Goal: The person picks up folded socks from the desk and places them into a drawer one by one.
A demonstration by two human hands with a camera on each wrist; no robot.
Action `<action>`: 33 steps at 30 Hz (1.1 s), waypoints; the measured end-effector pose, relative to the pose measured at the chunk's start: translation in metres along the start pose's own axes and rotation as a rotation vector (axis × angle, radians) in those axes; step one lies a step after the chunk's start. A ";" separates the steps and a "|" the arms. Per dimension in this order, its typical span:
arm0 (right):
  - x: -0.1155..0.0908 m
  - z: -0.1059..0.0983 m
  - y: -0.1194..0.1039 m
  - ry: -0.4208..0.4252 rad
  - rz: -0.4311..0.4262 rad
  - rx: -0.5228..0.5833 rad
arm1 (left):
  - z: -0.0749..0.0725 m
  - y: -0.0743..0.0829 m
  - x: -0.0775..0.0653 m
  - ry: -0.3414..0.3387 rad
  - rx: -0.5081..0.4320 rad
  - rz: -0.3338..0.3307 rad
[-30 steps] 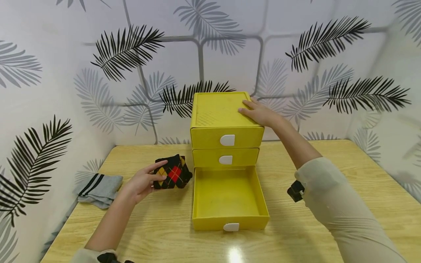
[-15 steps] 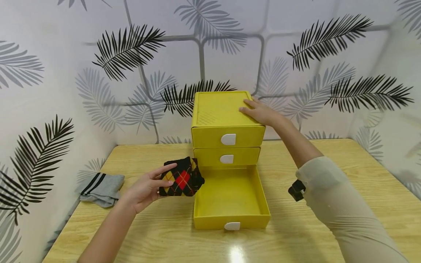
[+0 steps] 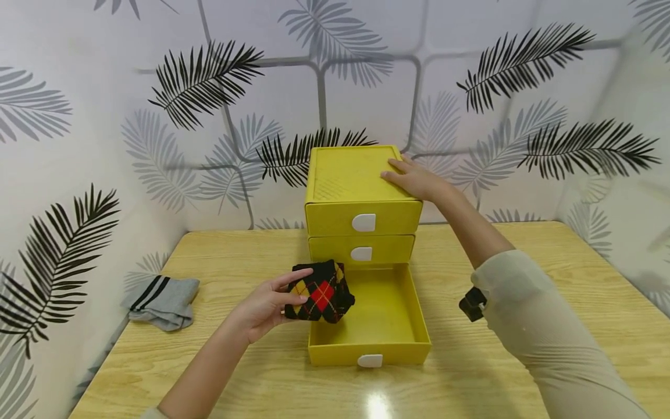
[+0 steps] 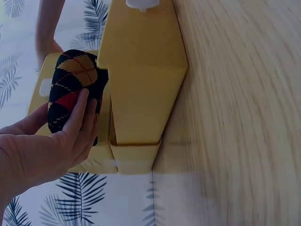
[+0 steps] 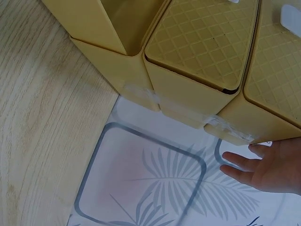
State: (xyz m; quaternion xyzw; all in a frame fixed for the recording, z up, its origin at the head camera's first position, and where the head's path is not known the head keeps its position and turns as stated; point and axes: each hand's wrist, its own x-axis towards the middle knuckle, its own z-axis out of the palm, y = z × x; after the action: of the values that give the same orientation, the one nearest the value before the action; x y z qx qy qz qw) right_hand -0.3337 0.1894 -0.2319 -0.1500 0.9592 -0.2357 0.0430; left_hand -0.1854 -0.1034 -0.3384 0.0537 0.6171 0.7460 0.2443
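Observation:
My left hand (image 3: 267, 305) pinches a folded argyle sock (image 3: 319, 294), black with red and yellow diamonds, between thumb and fingers. In the head view the sock overlaps the left side of the pulled-out bottom drawer (image 3: 369, 354). From the left wrist view, the sock (image 4: 73, 92) stands beside the drawer wall (image 4: 141, 103), fingers underneath it. My right hand (image 3: 416, 177) rests on the top right edge of the yellow three-drawer cabinet (image 3: 350, 171), fingers extended. In the right wrist view that hand (image 5: 270, 165) shows straight fingers along the cabinet's side.
A folded grey sock (image 3: 162, 299) with black stripes lies at the left of the wooden table (image 3: 251, 378). The upper two drawers are closed, each with a white tab (image 3: 363, 222). A leaf-patterned wall (image 3: 366, 87) stands directly behind the cabinet.
My left hand has carried the argyle sock rightward, from beside the cabinet to over the left part of the pulled-out drawer. The right hand has stayed on the cabinet top.

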 end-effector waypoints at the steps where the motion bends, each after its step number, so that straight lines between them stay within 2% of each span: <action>1: 0.000 0.000 0.000 0.002 -0.002 -0.002 | 0.003 -0.001 0.002 -0.004 0.002 0.000; 6: -0.001 -0.001 -0.003 0.005 -0.001 -0.008 | 0.021 -0.003 0.010 -0.028 -0.010 0.007; 13: 0.001 0.000 -0.003 0.005 0.002 -0.001 | 0.049 -0.012 0.020 0.021 -0.044 0.013; 21: 0.000 0.000 -0.003 0.008 0.006 -0.001 | 0.073 -0.026 0.035 0.017 -0.075 0.026; 29: -0.001 0.001 -0.001 0.002 -0.004 0.004 | 0.086 -0.042 0.054 0.002 0.014 -0.028; 33: -0.001 0.002 0.000 -0.001 -0.011 0.008 | 0.086 -0.047 0.062 0.027 0.124 -0.044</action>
State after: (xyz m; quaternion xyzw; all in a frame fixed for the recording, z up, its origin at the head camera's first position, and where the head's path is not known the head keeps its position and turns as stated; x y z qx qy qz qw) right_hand -0.3321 0.1892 -0.2335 -0.1552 0.9574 -0.2398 0.0427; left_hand -0.1925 0.0052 -0.3770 0.0453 0.6665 0.7015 0.2484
